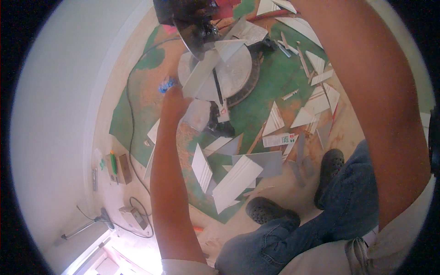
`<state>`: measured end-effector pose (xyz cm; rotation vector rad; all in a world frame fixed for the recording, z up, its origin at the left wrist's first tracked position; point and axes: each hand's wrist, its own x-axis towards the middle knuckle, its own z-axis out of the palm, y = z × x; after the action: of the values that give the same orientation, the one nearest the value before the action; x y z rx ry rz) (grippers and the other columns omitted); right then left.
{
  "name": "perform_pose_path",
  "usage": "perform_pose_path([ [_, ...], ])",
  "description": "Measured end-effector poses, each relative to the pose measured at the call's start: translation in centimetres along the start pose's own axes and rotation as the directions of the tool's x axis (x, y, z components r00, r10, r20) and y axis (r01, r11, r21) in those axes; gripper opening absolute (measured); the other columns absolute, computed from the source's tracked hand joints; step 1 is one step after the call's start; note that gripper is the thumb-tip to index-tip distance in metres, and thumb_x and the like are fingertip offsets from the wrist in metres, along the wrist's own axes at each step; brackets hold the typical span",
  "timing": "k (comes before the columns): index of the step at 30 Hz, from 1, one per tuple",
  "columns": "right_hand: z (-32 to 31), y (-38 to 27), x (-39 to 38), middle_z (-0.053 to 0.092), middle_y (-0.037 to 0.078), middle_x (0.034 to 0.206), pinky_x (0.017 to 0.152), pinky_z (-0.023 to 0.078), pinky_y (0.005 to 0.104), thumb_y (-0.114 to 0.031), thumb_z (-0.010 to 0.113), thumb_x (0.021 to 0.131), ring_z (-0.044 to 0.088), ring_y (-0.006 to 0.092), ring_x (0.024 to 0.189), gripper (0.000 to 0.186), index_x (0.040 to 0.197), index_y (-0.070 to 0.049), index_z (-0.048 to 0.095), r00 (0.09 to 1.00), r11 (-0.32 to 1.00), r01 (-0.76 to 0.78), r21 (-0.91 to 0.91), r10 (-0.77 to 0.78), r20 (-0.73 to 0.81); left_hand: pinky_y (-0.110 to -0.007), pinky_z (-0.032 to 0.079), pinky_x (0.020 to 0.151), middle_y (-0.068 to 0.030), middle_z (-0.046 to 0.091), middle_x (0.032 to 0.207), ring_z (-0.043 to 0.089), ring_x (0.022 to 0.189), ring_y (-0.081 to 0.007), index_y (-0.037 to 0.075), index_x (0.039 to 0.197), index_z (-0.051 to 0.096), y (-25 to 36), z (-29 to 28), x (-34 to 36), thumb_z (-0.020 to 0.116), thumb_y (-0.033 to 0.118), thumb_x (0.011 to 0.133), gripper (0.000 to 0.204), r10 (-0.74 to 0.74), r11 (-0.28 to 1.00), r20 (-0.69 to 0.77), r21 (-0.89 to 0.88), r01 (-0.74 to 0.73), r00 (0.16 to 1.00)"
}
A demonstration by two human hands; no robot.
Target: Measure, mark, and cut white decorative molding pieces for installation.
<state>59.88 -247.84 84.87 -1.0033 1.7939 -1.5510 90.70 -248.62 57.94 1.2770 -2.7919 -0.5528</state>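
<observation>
- So, L hand (175, 97) is out at the saw, by the near-left end of a white strip (200, 74); strip lies slantwise over the round saw bed (236, 78), just below the saw head (183, 11).
- Doing this well, IMO: strip flat on the bed, firm pressure, no rocking, fingers well clear of that curved metal edge (189, 39), blade or guard. It's v. near the strip rn, so mind the gap!
- Also worth a check: white triangular offcut (230, 48) by the strip's far end; best if it doesn't nudge the angle.
- Grip check, L: blurred, w/ a blue thing (167, 85) at the fingers; prob. touching the strip, but can't tell how far open, or if it's clamped.
- R hand: out of shot past the top; only the R arm (362, 68) shows, so no call on its grip.
</observation>
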Motion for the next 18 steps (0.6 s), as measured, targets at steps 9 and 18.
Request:
perform_pose_path([
  [9,-0.6,0.5,-1.9,0.064,0.025,0.078,0.054,0.056,0.0459,-0.008,0.057,0.081,0.067,0.0346,0.062,0.033,0.107,0.012,0.056,0.998,0.998,0.063,0.001,-0.063,-0.003,-0.049,0.047,0.091,-0.0285,0.064,0.107,0.060,0.104,-0.0433,-0.006,0.107,0.062,0.8,-0.2,-0.2,0.075,0.021,0.072,0.047,0.031,0.999,0.007,0.039,-0.032,0.999],
  [18,-0.1,0.1,-6.3,0.064,0.021,0.081,0.057,0.056,0.0427,-0.013,0.059,0.086,0.066,0.0303,0.067,0.028,0.105,0.008,0.060,0.998,0.998,0.016,-0.068,-0.021,-0.065,-0.048,0.049,0.088,-0.0251,0.065,0.104,0.062,0.101,-0.0422,-0.004,0.110,0.059,0.3,-0.2,-0.2,0.076,0.022,0.071,0.050,0.008,0.999,-0.007,-0.037,-0.008,1.000],
])
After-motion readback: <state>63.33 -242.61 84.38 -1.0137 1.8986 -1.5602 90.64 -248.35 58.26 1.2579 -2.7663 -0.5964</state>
